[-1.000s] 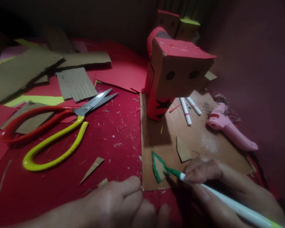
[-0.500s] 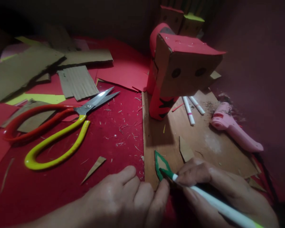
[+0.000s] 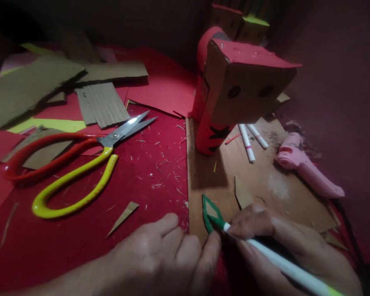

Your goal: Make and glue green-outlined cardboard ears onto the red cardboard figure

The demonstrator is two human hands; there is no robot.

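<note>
My right hand (image 3: 299,246) grips a white marker pen (image 3: 274,255) with a green tip. The tip rests on a small pointed cardboard piece (image 3: 213,210), green along its edges and bare brown in its middle. Curled fingers of my left hand (image 3: 166,255) hold the near end of this piece against the wooden board (image 3: 197,181); one fingertip presses there, beside the pen tip. Another cardboard scrap (image 3: 243,195) lies just beyond my right fingers. Farther back on the board stands a cardboard figure (image 3: 253,86) with a boxy head, red top and dark round eyes.
Large scissors (image 3: 111,139) with red and yellow handles lie on the red surface at left, blades apart. Behind them are cardboard offcuts (image 3: 33,86) and red paper (image 3: 160,88). A pink glue gun (image 3: 308,168) and two white sticks (image 3: 246,144) lie at right.
The pen tip has shifted slightly along the cardboard piece, and more of its inner area looks green. The view has moved a little; both hands keep their hold.
</note>
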